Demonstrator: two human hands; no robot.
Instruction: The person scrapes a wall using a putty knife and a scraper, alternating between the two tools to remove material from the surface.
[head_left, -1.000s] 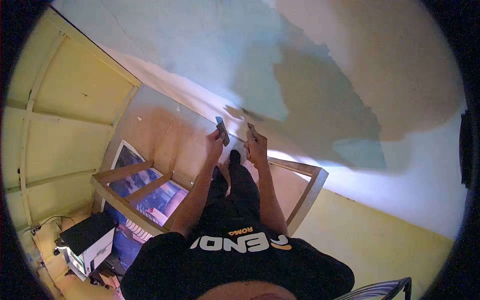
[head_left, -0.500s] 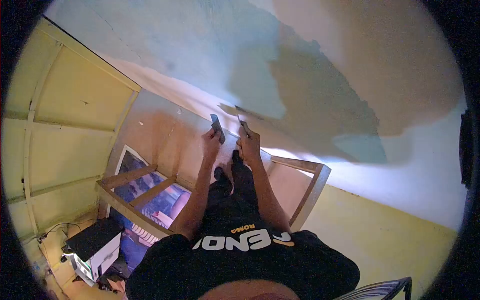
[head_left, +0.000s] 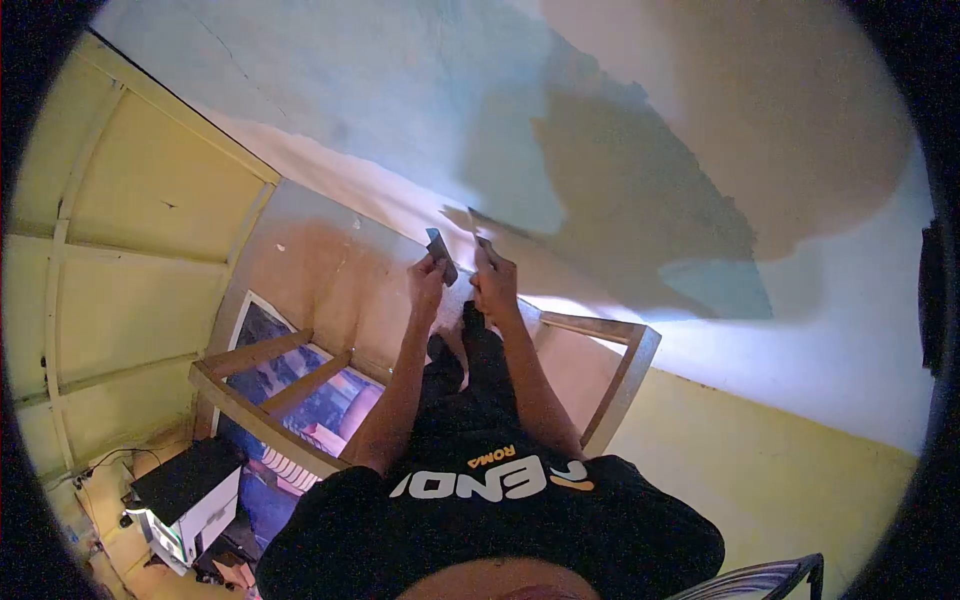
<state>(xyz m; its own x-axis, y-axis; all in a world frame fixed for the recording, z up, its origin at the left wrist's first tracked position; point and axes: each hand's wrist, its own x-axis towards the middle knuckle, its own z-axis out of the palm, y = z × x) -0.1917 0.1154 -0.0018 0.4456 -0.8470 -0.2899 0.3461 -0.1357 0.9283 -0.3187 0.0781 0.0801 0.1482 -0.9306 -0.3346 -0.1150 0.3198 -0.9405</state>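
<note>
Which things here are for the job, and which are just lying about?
For the job:
flat plate, in the left grip
thin-bladed tool, in the right grip
patchy wall, in front

Just lying about, it seems:
black-topped white box
dark cable

The one view looks out from the person's head, forward and steeply down over the chest, so the black shirt (head_left: 490, 530) is closest and fills the bottom, its lettering upside down. The forearms (head_left: 400, 395) run away from the lens to the left hand (head_left: 427, 287) and right hand (head_left: 496, 288), about an arm's reach off near the middle, with the legs (head_left: 485, 370) farther below. The very wide, round view, black at its corners, takes in the painted wall (head_left: 400, 90) slanting across the top and right, and the yellow panelled wall (head_left: 150, 190) at left.
</note>
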